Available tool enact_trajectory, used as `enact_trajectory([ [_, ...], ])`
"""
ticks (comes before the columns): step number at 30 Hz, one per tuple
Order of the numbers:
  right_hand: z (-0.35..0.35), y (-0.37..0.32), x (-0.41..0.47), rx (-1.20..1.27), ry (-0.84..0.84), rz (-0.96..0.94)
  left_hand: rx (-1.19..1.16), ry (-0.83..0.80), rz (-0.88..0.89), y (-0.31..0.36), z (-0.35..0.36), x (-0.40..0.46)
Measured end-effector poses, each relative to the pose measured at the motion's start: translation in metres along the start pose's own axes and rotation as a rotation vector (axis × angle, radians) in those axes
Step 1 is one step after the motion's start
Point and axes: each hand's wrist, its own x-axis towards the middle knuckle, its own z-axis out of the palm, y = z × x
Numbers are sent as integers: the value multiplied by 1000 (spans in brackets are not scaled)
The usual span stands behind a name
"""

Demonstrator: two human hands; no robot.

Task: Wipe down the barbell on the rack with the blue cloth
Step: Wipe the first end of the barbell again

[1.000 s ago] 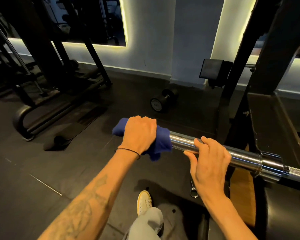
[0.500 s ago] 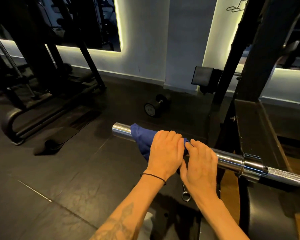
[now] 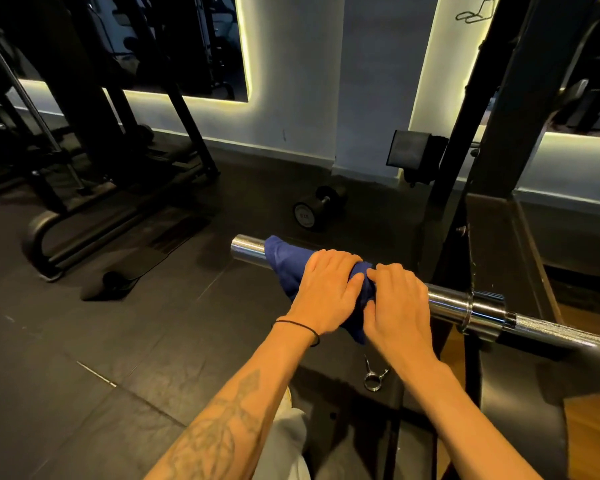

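My left hand [image 3: 326, 289] grips the blue cloth [image 3: 288, 265] wrapped round the barbell [image 3: 465, 303] sleeve near its free end. My right hand [image 3: 397, 299] curls over the bar just beside it, fingertips touching the cloth.

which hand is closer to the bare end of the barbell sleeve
Left. The left hand grips the blue cloth just inboard of the barbell tip; the right hand sits further along, toward the rack.

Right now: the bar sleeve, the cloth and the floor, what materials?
Barbell sleeve: polished, likely chromed steel; mirror-bright highlights, knurled shaft beyond the collar. Blue cloth: soft woven or microfibre, matte, folds. Floor: probably black rubber tiles; dull surface, visible seams.
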Motion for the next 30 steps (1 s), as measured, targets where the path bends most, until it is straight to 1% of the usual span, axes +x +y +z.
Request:
enact_trajectory([
  [2,-6,3,4,-66,-92,-23,6,-64,21,-3,-4,1],
  [5,-13,6,7,-94,-135,-40,40,-109,4,1,-9,3],
  [9,-9,8,8,-126,-111,-66,104,-85,-22,6,-7,2],
  [16,-10,10,8,-187,-172,-91,171,-60,-37,3,2,4],
  [20,-9,8,6,-209,-149,-87,177,-33,-52,0,8,3],
  [23,-7,10,4,-185,-137,-103,152,-34,-31,-1,7,1],
  [30,-5,11,2,-177,-50,-130,135,-24,-51,2,4,1],
])
